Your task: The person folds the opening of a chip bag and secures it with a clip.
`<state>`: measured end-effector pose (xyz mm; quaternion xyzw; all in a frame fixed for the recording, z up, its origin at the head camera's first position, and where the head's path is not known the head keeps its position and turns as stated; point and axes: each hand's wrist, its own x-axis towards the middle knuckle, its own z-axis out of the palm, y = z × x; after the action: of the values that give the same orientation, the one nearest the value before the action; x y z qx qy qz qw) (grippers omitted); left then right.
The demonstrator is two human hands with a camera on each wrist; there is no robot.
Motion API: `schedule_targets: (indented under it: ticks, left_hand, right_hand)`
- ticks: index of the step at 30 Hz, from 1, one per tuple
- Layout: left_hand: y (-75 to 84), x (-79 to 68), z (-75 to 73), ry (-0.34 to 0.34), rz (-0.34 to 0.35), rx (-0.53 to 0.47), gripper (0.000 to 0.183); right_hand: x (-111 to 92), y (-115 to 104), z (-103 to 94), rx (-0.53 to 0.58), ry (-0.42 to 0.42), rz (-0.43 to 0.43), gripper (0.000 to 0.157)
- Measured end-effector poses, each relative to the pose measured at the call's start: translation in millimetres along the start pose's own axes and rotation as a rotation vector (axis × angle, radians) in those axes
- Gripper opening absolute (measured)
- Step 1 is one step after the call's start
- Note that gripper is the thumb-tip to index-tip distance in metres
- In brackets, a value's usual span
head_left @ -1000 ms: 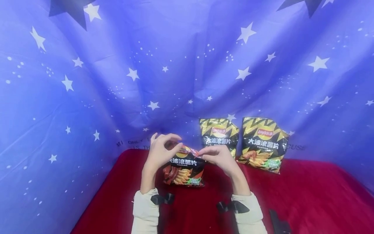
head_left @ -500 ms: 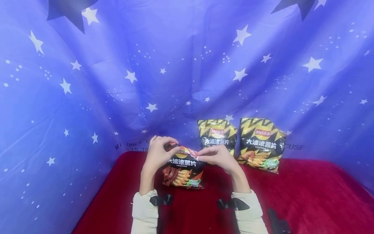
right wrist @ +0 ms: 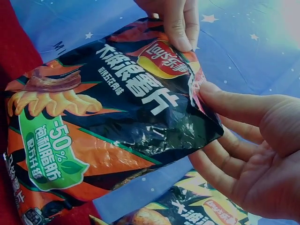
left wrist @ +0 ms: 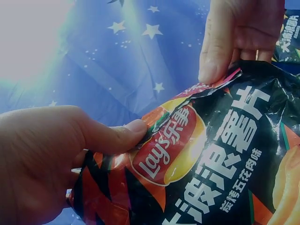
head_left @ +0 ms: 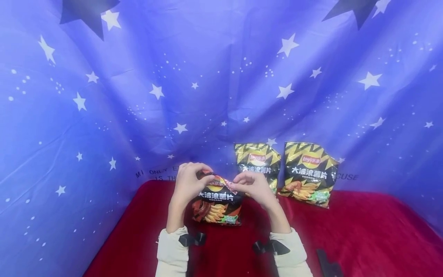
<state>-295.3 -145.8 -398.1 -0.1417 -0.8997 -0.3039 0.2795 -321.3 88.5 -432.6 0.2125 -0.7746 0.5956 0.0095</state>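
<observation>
A black and orange Lay's potato chip bag (head_left: 216,207) stands on the red cloth, between both hands. My left hand (head_left: 187,186) pinches its top edge at the left, thumb in front; in the left wrist view the thumb (left wrist: 133,131) lies beside the Lay's logo. My right hand (head_left: 256,188) holds the top right part. In the right wrist view its thumb rests on a pink-red strip (right wrist: 199,86) along the top edge, while the other fingers (right wrist: 225,159) reach behind the bag. The strip looks creased or folded; whether the bag is torn there I cannot tell.
Two yellow and black Lay's chip bags (head_left: 256,157) (head_left: 309,175) stand behind and to the right, their top right corners cut away or folded back. A black object (head_left: 327,263) lies at the front right of the red cloth (head_left: 373,234). Blue star-printed fabric (head_left: 207,96) hangs behind.
The bag's top strip has shifted and tilts more steeply down to the right. My right hand has moved slightly left, its upper fingers now more bent and apart. The left hand keeps its grip.
</observation>
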Motion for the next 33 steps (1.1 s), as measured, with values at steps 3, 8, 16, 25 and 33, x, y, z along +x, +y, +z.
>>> schedule_targets:
  ticks: [3,8,16,25,33]
  left_hand:
    - [2.1,0.0,1.1,-0.012,0.003,0.007,0.015]
    - [5.5,-0.6,1.1,-0.04,0.004,0.014,0.019]
    - [12.7,-2.2,1.3,-0.056,0.005,0.04,0.012]
    - [11.3,-2.8,4.3,0.024,0.009,0.033,0.008]
    - [7.6,-1.9,4.1,0.018,0.021,-0.025,0.012]
  right_hand:
    - [-0.9,1.6,0.5,-0.03,-0.002,-0.032,0.016]
    - [-0.7,4.5,0.7,-0.041,0.001,-0.087,0.013]
    - [-0.5,3.3,2.2,-0.034,0.023,-0.092,0.013]
    - [-0.2,0.1,4.8,-0.025,0.012,-0.098,0.012]
    - [1.0,5.1,-0.1,-0.052,0.004,-0.084,0.014]
